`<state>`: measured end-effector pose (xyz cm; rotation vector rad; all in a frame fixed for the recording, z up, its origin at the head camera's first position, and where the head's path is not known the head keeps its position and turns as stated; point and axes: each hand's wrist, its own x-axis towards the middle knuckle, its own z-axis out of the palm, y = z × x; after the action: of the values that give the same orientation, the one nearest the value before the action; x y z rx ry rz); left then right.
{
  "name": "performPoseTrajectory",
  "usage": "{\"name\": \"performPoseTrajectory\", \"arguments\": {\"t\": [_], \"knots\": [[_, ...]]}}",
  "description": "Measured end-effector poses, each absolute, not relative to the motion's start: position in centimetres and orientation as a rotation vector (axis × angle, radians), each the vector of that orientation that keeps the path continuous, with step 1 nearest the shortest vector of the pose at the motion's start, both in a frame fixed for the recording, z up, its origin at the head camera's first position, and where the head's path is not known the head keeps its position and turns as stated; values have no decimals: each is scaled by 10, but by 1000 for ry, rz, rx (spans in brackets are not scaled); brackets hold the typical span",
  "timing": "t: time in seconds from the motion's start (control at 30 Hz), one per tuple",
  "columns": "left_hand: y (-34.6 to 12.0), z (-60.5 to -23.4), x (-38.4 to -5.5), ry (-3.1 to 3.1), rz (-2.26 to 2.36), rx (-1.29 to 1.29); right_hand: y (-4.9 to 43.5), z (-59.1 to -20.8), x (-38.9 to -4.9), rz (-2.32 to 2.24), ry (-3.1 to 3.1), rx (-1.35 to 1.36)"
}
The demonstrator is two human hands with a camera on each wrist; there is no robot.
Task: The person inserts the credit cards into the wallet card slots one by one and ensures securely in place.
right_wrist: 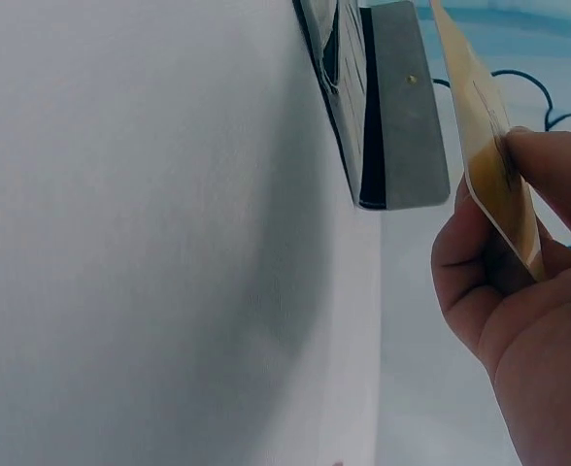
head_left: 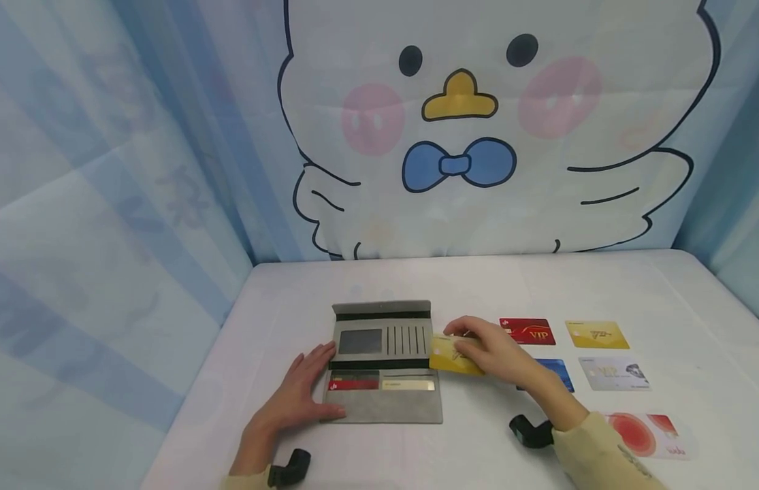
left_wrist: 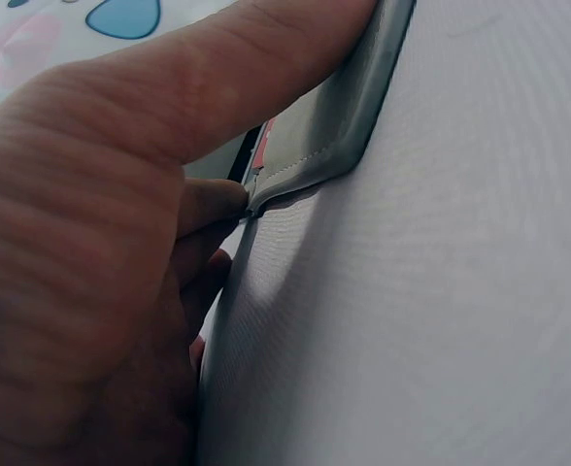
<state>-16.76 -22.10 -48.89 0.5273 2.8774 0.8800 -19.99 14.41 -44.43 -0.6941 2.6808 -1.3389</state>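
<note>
An unfolded grey wallet (head_left: pixel 391 410) lies on the table, with a red card (head_left: pixel 353 385) and a pale gold card (head_left: pixel 408 385) tucked in its lower pockets. My left hand (head_left: pixel 302 388) rests at the wallet's left edge, fingers extended along the side and thumb lying over the lower corner. Between thumb and fingers, my right hand (head_left: pixel 492 350) pinches a gold card (head_left: pixel 448 352). That card is held by the wallet's right edge, near the row of slots. In the right wrist view the gold card (right_wrist: pixel 489 146) appears raised and tilted, with the wallet (right_wrist: pixel 407 116) beyond it.
Right of the wallet lie a red VIP card (head_left: pixel 529 331), another gold card (head_left: pixel 596 335), a silver VIP card (head_left: pixel 615 373), a partly hidden blue card (head_left: pixel 558 373) and a white card with red circles (head_left: pixel 667 446). A cartoon-printed curtain (head_left: pixel 459 218) hangs behind the table (head_left: pixel 508 456).
</note>
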Motion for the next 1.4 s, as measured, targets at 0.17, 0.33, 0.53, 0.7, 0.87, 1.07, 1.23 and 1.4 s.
{"name": "performPoseTrajectory", "arguments": {"t": [0.17, 0.33, 0.53, 0.7, 0.87, 1.07, 1.23, 1.4], "knots": [[-221, -488, -167, 2874, 883, 523, 131, -448, -204, -1354, 2648, -737], [-222, -489, -168, 2875, 876, 541, 125, -452, -207, -1366, 2622, -777], [-223, -489, -168, 2886, 864, 567, 117, -453, -209, -1347, 2617, -808], [-222, -489, -168, 2880, 864, 551, 111, -453, -212, -1333, 2606, -827], [-221, -488, -167, 2878, 871, 532, 103, -455, -215, -1329, 2579, -845], [-221, -487, -167, 2874, 870, 518, 94, -458, -217, -1305, 2541, -890], [-221, -486, -167, 2871, 877, 501, 88, -460, -219, -1283, 2533, -920], [-221, -487, -166, 2867, 869, 492, 82, -460, -220, -1256, 2519, -932]]}}
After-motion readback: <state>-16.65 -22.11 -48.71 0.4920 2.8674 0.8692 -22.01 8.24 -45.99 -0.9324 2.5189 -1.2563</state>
